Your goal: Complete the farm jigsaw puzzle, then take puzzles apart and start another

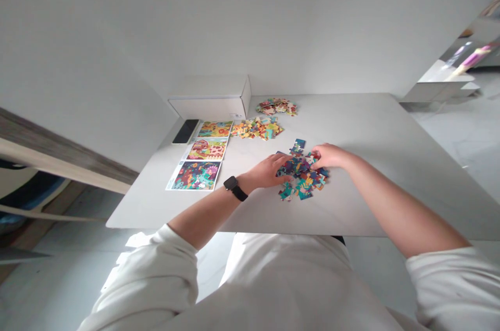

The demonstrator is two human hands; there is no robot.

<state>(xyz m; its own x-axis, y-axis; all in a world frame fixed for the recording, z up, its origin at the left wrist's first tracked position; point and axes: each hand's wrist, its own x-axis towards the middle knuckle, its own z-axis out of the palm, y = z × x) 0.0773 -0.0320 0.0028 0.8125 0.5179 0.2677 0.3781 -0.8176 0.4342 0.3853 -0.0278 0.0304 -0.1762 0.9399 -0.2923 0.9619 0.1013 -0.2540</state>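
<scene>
My left hand, with a black smartwatch on its wrist, rests its fingers on the left side of a loose pile of blue and teal jigsaw pieces. My right hand lies on the pile's upper right side. Neither hand clearly grips a piece, and the fingertips are partly hidden among the pieces. Farther up the table lie a pile of orange and yellow pieces and a pile of red and cream pieces.
Three illustrated picture cards lie in a row left of the piles, next to a black phone. A white box stands at the far edge of the pale table, against a white wall.
</scene>
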